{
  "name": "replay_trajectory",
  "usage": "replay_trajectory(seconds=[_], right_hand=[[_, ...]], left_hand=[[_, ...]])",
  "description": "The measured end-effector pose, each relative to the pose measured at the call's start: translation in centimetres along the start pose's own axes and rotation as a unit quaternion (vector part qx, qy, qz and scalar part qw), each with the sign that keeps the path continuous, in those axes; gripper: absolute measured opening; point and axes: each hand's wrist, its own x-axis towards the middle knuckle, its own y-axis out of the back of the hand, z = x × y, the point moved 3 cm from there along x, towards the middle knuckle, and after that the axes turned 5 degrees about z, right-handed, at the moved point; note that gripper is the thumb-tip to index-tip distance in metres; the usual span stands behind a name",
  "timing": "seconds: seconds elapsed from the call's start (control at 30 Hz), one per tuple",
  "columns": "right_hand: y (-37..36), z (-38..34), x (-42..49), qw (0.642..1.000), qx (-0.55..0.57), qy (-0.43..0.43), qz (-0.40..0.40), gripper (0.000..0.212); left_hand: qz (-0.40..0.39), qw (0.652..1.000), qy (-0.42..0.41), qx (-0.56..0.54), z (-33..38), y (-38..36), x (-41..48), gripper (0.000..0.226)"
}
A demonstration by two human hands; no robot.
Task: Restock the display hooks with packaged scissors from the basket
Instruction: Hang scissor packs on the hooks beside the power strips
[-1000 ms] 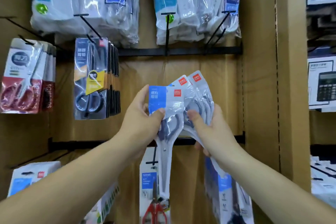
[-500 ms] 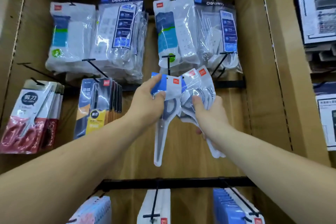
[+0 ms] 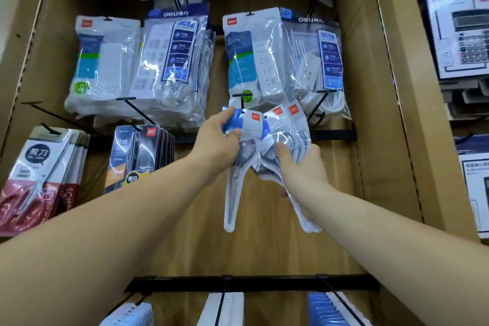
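Note:
My left hand [image 3: 218, 141] grips the top of one packaged pair of scissors [image 3: 234, 188], a white and blue pack with a red logo, and holds it up just below the tip of an empty black display hook [image 3: 241, 99]. My right hand [image 3: 300, 169] grips a fanned bundle of more scissor packs [image 3: 291, 127] immediately to the right, touching the first pack. A second bare hook [image 3: 316, 106] sticks out to the right of the bundle. The basket is out of view.
Bagged power strips [image 3: 254, 61] hang above the hooks. Black scissor packs [image 3: 140, 153] and red ones [image 3: 39, 174] hang at the left. A black rail [image 3: 254, 283] below carries more hooks with packs. Boxed calculators [image 3: 460, 34] sit beyond the brown divider at right.
Both hands have risen with the scissor packs from the lower rail level up to the empty hooks under the power strips. The view has tilted upward.

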Motion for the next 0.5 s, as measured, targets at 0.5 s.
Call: replay_trajectory(seconds=[0.5], right_hand=[[2.3,2.8,-0.6,0.998,0.023,0.061,-0.018,0.037]], left_hand=[[0.016,1.000,0.003,0.000,-2.3,-0.5,-0.1,0.057]])
